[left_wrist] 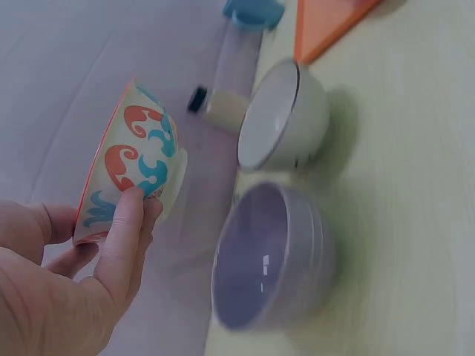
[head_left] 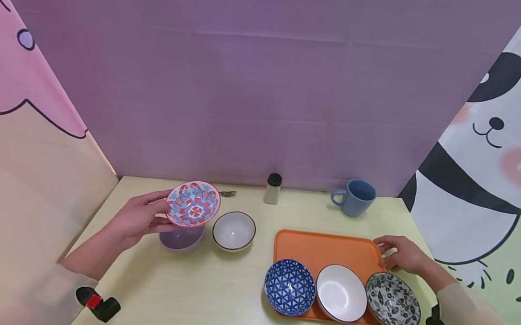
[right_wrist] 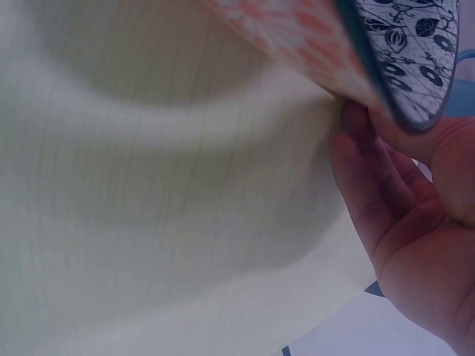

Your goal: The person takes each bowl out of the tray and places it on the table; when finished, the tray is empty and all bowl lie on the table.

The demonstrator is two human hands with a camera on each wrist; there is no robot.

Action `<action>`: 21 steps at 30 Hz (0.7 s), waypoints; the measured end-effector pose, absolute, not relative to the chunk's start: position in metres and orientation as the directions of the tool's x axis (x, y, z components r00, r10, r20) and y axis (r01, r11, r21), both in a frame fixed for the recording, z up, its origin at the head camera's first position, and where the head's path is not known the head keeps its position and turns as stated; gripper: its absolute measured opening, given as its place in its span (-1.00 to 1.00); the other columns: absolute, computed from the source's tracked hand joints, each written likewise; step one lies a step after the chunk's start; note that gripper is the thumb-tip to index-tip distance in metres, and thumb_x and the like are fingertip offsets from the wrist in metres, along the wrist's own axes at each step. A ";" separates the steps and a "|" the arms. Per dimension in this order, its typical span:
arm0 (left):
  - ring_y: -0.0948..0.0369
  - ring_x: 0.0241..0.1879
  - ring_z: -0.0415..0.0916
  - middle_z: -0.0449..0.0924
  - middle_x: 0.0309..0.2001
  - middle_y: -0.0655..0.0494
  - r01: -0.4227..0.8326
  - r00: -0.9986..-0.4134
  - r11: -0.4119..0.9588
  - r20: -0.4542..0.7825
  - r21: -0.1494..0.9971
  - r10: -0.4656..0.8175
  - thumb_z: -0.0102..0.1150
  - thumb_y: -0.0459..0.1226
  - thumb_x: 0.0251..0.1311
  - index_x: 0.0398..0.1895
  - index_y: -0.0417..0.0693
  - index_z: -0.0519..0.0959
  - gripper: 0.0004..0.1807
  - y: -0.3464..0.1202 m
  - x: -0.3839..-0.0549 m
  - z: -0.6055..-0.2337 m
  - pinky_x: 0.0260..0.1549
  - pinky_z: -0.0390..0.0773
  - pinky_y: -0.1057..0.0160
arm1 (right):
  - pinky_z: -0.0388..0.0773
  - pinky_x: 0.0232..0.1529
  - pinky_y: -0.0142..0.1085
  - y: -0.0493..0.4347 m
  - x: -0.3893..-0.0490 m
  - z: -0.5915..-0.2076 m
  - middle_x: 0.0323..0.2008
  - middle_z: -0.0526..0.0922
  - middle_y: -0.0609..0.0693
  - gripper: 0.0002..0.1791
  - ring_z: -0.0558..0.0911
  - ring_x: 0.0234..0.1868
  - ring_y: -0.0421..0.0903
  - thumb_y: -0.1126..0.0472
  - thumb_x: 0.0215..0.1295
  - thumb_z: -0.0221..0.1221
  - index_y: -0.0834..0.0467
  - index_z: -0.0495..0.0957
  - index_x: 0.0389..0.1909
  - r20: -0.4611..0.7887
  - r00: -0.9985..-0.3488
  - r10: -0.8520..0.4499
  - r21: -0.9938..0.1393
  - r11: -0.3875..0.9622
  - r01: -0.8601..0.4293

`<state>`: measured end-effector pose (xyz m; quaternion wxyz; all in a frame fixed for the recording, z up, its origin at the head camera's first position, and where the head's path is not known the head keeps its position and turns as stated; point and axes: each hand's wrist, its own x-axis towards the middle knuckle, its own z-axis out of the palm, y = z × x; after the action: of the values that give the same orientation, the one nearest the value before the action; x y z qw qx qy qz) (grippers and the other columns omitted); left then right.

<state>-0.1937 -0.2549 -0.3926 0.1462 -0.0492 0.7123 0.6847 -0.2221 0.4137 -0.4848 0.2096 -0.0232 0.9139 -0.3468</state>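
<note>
Left hand (head_left: 142,218): clamped on red-and-blue patterned round bowl (head_left: 194,204)
Bowl's mouth: facing head camera, visible oval widest sideways
Place: raised near glossy purple bowl (left_wrist: 315,256)
Right hand (head_left: 401,254): at rim of flat orange tray (head_left: 322,247), grip unclear

A patterned bowl (head_left: 194,204) held tilted, an orange tray (head_left: 322,247) laid flat.
The bowl is decorated inside and out in red and blue on white, is edged in red, and is held aloft by the left hand (head_left: 138,217), its inside exposed. The tray is rectangular with rounded corners; its right edge is gripped by the right hand (head_left: 399,254).
</note>
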 end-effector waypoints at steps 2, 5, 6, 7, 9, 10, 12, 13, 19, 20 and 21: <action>0.14 -0.25 0.76 0.64 -0.14 0.08 -0.272 -0.955 0.063 -0.277 0.960 0.109 0.00 -0.33 0.51 0.63 -0.18 0.06 -0.31 -0.268 -0.190 -0.395 -0.07 0.75 0.11 | 0.79 -0.23 -0.11 0.414 -0.221 -0.485 0.00 0.59 0.21 -0.35 0.63 -0.20 0.00 0.40 0.17 0.37 0.32 0.45 0.32 -0.367 -0.911 -0.187 -0.640 0.761 0.102; 0.13 -0.26 0.77 0.67 -0.18 0.11 -0.271 -0.958 0.031 -0.273 0.962 0.091 -0.01 -0.37 0.49 0.64 -0.23 0.00 -0.27 -0.286 -0.186 -0.398 -0.09 0.76 0.11 | 0.79 -0.24 -0.11 0.414 -0.221 -0.484 0.00 0.59 0.21 -0.35 0.62 -0.21 0.00 0.41 0.16 0.37 0.33 0.45 0.32 -0.369 -0.912 -0.177 -0.631 0.768 0.106; 0.13 -0.27 0.78 0.67 -0.19 0.11 -0.269 -0.959 0.021 -0.270 0.963 0.088 0.00 -0.38 0.49 0.64 -0.24 -0.03 -0.26 -0.292 -0.185 -0.399 -0.10 0.76 0.10 | 0.79 -0.25 -0.11 0.414 -0.221 -0.484 -0.01 0.59 0.21 -0.35 0.62 -0.21 0.00 0.41 0.16 0.37 0.33 0.45 0.31 -0.369 -0.913 -0.173 -0.629 0.769 0.109; 0.13 -0.27 0.78 0.68 -0.20 0.11 -0.270 -0.959 0.009 -0.269 0.963 0.086 0.00 -0.39 0.49 0.64 -0.25 -0.05 -0.25 -0.297 -0.183 -0.401 -0.11 0.76 0.11 | 0.79 -0.25 -0.11 0.414 -0.221 -0.484 -0.01 0.59 0.22 -0.35 0.62 -0.21 0.00 0.42 0.16 0.36 0.33 0.45 0.31 -0.368 -0.913 -0.173 -0.627 0.771 0.107; 0.12 -0.26 0.78 0.68 -0.21 0.11 -0.272 -0.959 -0.008 -0.270 0.962 0.084 -0.01 -0.39 0.50 0.64 -0.27 -0.10 -0.23 -0.308 -0.181 -0.403 -0.12 0.76 0.11 | 0.79 -0.25 -0.12 0.414 -0.221 -0.484 -0.01 0.59 0.23 -0.35 0.62 -0.21 0.00 0.43 0.16 0.36 0.34 0.45 0.32 -0.367 -0.914 -0.175 -0.628 0.771 0.104; 0.12 -0.26 0.79 0.67 -0.21 0.11 -0.277 -0.958 -0.014 -0.275 0.961 0.079 0.00 -0.38 0.51 0.65 -0.27 -0.12 -0.22 -0.313 -0.180 -0.404 -0.12 0.76 0.12 | 0.79 -0.25 -0.12 0.413 -0.220 -0.484 -0.01 0.59 0.23 -0.35 0.62 -0.21 0.00 0.43 0.17 0.36 0.33 0.45 0.32 -0.368 -0.914 -0.171 -0.629 0.770 0.109; 0.12 -0.25 0.79 0.66 -0.21 0.10 -0.282 -0.957 -0.017 -0.280 0.959 0.077 -0.02 -0.37 0.52 0.65 -0.28 -0.17 -0.21 -0.322 -0.177 -0.407 -0.13 0.76 0.12 | 0.79 -0.26 -0.12 0.412 -0.220 -0.483 -0.01 0.59 0.24 -0.36 0.63 -0.22 0.00 0.43 0.17 0.35 0.33 0.45 0.32 -0.364 -0.915 -0.176 -0.632 0.768 0.104; 0.11 -0.26 0.79 0.65 -0.21 0.10 -0.287 -0.956 -0.022 -0.285 0.958 0.074 -0.03 -0.37 0.53 0.65 -0.29 -0.19 -0.21 -0.327 -0.176 -0.408 -0.12 0.77 0.12 | 0.79 -0.25 -0.12 0.412 -0.219 -0.483 -0.01 0.59 0.24 -0.36 0.63 -0.22 -0.01 0.43 0.18 0.35 0.34 0.44 0.32 -0.362 -0.914 -0.181 -0.634 0.767 0.099; 0.10 -0.26 0.79 0.66 -0.20 0.09 -0.296 -0.955 -0.061 -0.294 0.953 0.049 -0.03 -0.41 0.51 0.63 -0.34 -0.23 -0.19 -0.347 -0.167 -0.418 -0.11 0.76 0.09 | 0.79 -0.24 -0.10 0.410 -0.220 -0.483 -0.01 0.59 0.23 -0.36 0.63 -0.22 0.00 0.43 0.18 0.35 0.33 0.45 0.32 -0.355 -0.917 -0.180 -0.635 0.766 0.096; 0.10 -0.25 0.79 0.67 -0.20 0.09 -0.297 -0.955 -0.066 -0.294 0.953 0.042 -0.02 -0.42 0.51 0.63 -0.34 -0.22 -0.19 -0.349 -0.166 -0.419 -0.11 0.76 0.09 | 0.79 -0.24 -0.11 0.411 -0.220 -0.483 -0.01 0.59 0.22 -0.36 0.63 -0.22 0.00 0.43 0.18 0.35 0.33 0.45 0.32 -0.355 -0.917 -0.180 -0.634 0.767 0.095; 0.10 -0.25 0.79 0.68 -0.20 0.09 -0.297 -0.955 -0.068 -0.295 0.952 0.037 -0.02 -0.42 0.50 0.63 -0.34 -0.21 -0.20 -0.352 -0.165 -0.421 -0.10 0.76 0.09 | 0.79 -0.24 -0.11 0.411 -0.220 -0.483 -0.01 0.59 0.22 -0.36 0.63 -0.21 0.00 0.43 0.18 0.35 0.33 0.45 0.32 -0.356 -0.917 -0.179 -0.633 0.768 0.096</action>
<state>-0.1648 -0.3518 -0.4206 0.1155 -0.0965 0.6729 0.7242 -0.2201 0.4106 -0.4830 0.2021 -0.0227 0.9182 -0.3399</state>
